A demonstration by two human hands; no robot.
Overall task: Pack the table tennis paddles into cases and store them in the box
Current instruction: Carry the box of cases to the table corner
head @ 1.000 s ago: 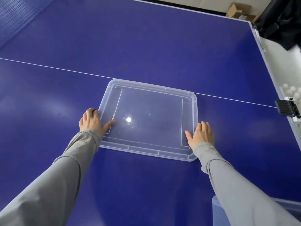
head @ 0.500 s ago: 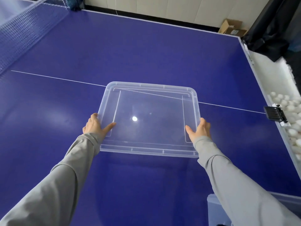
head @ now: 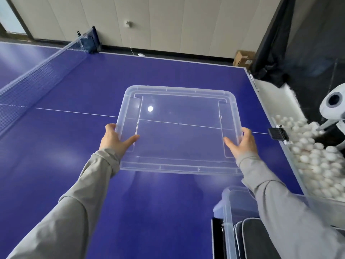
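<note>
A clear plastic box lid (head: 179, 128) is held up above the blue table tennis table (head: 93, 184). My left hand (head: 114, 140) grips its left edge, thumb on top and fingers underneath. My right hand (head: 242, 143) grips its right edge the same way. The clear storage box (head: 228, 217) stands at the bottom right, partly hidden by my right sleeve. Dark paddle cases (head: 250, 238) with pale edging stand upright inside it.
The net (head: 37, 75) crosses the table at the far left. A trough of several white balls (head: 317, 161) runs along the table's right edge, with a black clip (head: 278, 133) and a ball machine (head: 334, 109) beside it. A cardboard box (head: 242, 59) sits on the floor beyond.
Both hands have lifted the lid off the table and raised it. The view has tilted up, so the net, the wall and the storage box now show.
</note>
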